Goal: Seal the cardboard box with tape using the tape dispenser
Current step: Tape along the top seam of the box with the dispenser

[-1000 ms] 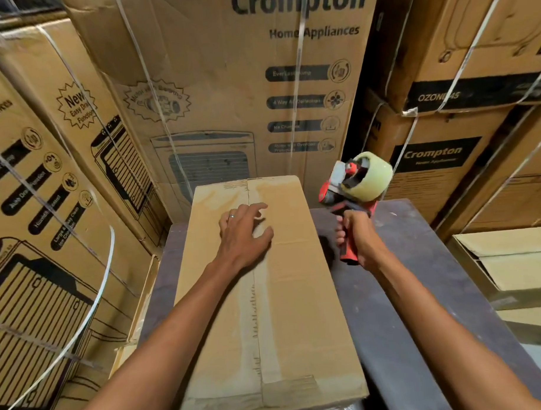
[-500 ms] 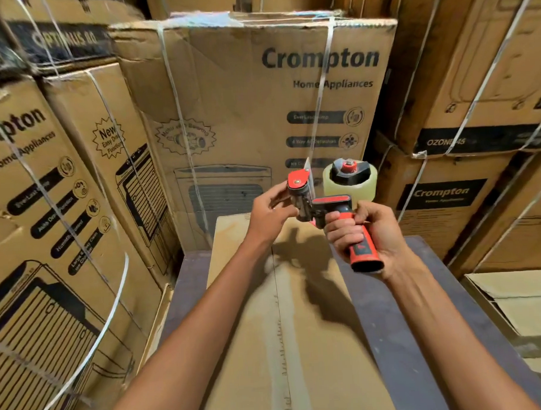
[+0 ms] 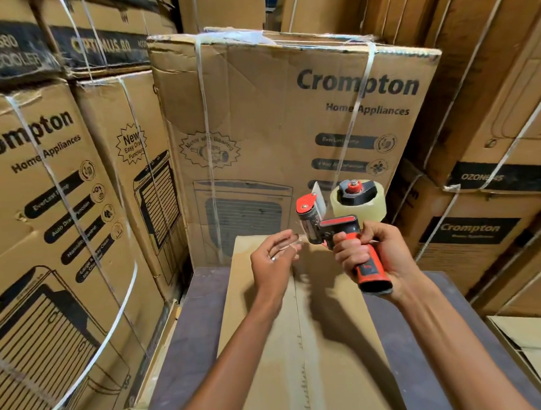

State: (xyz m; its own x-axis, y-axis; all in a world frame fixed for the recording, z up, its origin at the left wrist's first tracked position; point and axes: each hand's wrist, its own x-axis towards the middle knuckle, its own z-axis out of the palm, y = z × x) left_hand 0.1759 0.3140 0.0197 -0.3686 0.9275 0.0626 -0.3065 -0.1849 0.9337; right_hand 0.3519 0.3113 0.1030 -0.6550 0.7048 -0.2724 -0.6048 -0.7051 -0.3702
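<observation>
Right hand (image 3: 367,250) wraps tight round the red handle of the tape dispenser (image 3: 334,230), held up above the cardboard box (image 3: 298,342). Left hand (image 3: 272,260) reaches toward the roller end, fingertips pinching what looks like the clear tape end, though blur hides it. Flaps closed, contents unseen, the box lies flat on the dark surface (image 3: 187,330). Strapped Crompton cartons (image 3: 275,118) crowd the left, far and right edges.
</observation>
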